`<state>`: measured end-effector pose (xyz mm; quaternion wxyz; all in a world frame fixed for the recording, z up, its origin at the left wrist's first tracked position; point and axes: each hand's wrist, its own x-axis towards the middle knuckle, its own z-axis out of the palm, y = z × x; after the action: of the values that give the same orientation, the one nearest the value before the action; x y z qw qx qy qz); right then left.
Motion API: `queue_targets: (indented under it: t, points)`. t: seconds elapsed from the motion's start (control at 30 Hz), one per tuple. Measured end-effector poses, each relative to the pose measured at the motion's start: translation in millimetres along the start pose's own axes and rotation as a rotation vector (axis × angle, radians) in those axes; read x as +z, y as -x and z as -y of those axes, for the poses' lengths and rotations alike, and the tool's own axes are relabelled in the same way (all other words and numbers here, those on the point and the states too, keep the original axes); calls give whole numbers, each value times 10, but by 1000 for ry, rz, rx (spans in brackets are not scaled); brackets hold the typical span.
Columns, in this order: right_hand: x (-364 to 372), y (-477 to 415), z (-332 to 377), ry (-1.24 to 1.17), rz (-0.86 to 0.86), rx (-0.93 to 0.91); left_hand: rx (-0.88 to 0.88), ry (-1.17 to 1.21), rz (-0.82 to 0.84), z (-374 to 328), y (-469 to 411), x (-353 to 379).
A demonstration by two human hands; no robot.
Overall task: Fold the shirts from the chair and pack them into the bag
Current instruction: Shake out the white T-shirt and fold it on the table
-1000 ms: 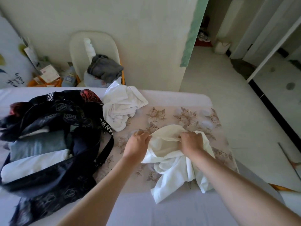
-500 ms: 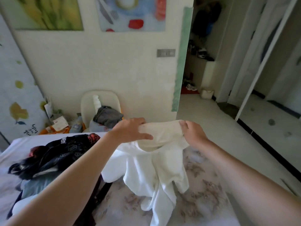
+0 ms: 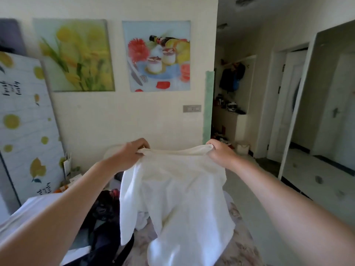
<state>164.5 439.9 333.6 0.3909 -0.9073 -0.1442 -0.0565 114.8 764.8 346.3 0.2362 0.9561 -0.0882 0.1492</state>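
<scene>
Left hand (image 3: 132,154): raised in mid-air just left of the view's centre, fingers curled over the top edge of the white shirt (image 3: 176,189), grasping its 10 o'clock corner.
Right hand (image 3: 221,154): level with the left, clenched on the same edge at the shirt's 2 o'clock corner, with fabric bunched in the fist.
White shirt: stretched between the two hands and held up off the surface. Its body hangs towards 6 o'clock of the view and one sleeve drops at its 8 o'clock side.
Bag (image 3: 103,217): dark, lying open at 7 o'clock of the view, partly hidden behind the left forearm and the hanging sleeve.
Crumpled white cloth (image 3: 142,219): seen in the gap between sleeve and shirt body, just beside the bag.
Surface (image 3: 240,246): floral-patterned cover, at 5 o'clock, under the shirt's lower end.
Wall: flower painting (image 3: 76,54) at 10 o'clock, dessert painting (image 3: 157,54) at 12 o'clock, light switch (image 3: 192,108) just right of centre.
Lemon-print panel (image 3: 25,121): leaning at 9 o'clock.
</scene>
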Motion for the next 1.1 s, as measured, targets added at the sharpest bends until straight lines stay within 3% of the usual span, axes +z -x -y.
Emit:
queue_targets:
  t: [0.13,0.33,0.43,0.5,0.6,0.63,0.7,0.8,0.9,0.97,1.07,1.1]
  points:
    - [-102,146,112,21,-68,-88,-83,-94,-59,-41,78,-286]
    - [-294,364,419,-230,-399,-79,-138,75,-244,-304,248,-598]
    - [-449,399,608,-295,-435,-86,-168,117,-327,-500,323,-775]
    - [-527,395,712,-148,-480,-152,-192,144,-361,-604,332,-869]
    - [-536,389,818,334,-607,-139,-230,284,-276,-770,379,-934]
    - [-518,394,869,369,-573,-77,-227,316,-213,-820,406,-921]
    - [-431,391,956,198,-395,17,-177,385,-59,-916,485,-842]
    - [-203,359,1031,-140,-162,-19,-83,471,269,-992,586,-558]
    - [9,283,1033,-257,-58,-94,-44,466,588,-1049,584,-217]
    - [96,194,978,-236,-5,-134,-58,526,497,-992,494,-80]
    - [237,94,892,-240,135,-142,62,456,11,-725,301,-16]
    - [299,73,880,-280,195,-134,111,372,-34,-658,256,20]
